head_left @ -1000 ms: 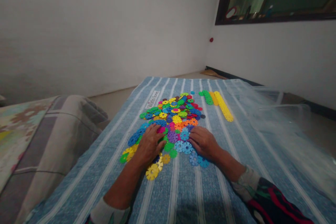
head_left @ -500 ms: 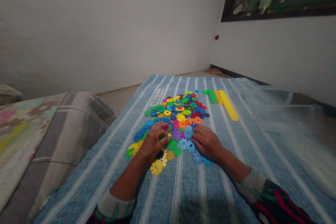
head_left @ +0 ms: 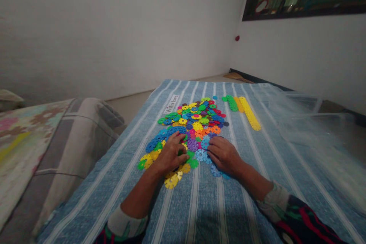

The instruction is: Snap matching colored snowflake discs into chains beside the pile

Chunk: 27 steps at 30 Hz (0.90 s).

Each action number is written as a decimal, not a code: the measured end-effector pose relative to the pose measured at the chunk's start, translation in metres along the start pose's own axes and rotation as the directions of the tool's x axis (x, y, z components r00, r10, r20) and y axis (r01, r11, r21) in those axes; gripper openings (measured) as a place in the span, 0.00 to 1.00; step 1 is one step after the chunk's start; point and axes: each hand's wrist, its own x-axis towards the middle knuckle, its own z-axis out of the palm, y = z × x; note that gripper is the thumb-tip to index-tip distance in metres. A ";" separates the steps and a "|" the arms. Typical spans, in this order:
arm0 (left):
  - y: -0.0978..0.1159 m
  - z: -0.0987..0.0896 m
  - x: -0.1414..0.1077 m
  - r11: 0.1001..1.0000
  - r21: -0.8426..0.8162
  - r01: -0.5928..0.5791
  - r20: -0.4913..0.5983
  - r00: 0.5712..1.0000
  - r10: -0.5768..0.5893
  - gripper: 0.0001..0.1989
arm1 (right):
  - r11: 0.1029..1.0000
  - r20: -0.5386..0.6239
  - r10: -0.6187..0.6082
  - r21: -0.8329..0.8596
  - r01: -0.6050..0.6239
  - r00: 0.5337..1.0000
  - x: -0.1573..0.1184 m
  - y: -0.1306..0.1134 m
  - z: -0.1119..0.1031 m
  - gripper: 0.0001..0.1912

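My left hand is over the near left part of a pile of colourful notched plastic discs. Its thumb and fingers are apart, near green discs and a purple disc. At the right side of the pile, my right hand has its fingers drawn together. They meet the edge of a light blue disc; the grip itself is partly hidden. Yellow discs lie below my left wrist, and blue discs lie partly under my right hand.
Beyond my right hand are a yellow row of joined discs, an orange row and a green row. Clear plastic containers stand on the right of the striped cloth. A draped bed is at left.
My left hand's fingers have spread and reached slightly forward, and its thumb has moved down toward the green discs. My right hand stays nearly still beside the light blue discs.
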 end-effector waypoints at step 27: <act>0.011 -0.004 0.001 0.968 -0.231 -0.092 -0.103 0.992 0.070 0.09 | 0.992 0.033 0.055 0.111 -0.059 0.998 0.014 -0.029 0.001 0.09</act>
